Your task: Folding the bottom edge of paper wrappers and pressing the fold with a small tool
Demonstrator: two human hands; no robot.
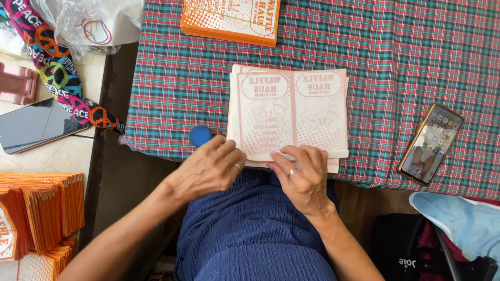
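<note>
A small stack of flat white paper sheets with faint pink print lies on the plaid tablecloth at its near edge. My right hand, with a ring, rests its fingers on the stack's near edge. My left hand, also ringed, is curled at the stack's lower left corner, fingertips touching the paper. A small round blue lid or pad sits just left of the stack, above my left hand.
A stack of orange printed sheets lies at the table's far edge. A phone with a lit screen lies at right. At left are a dark tablet, a patterned strap, a plastic bag and orange folded stacks.
</note>
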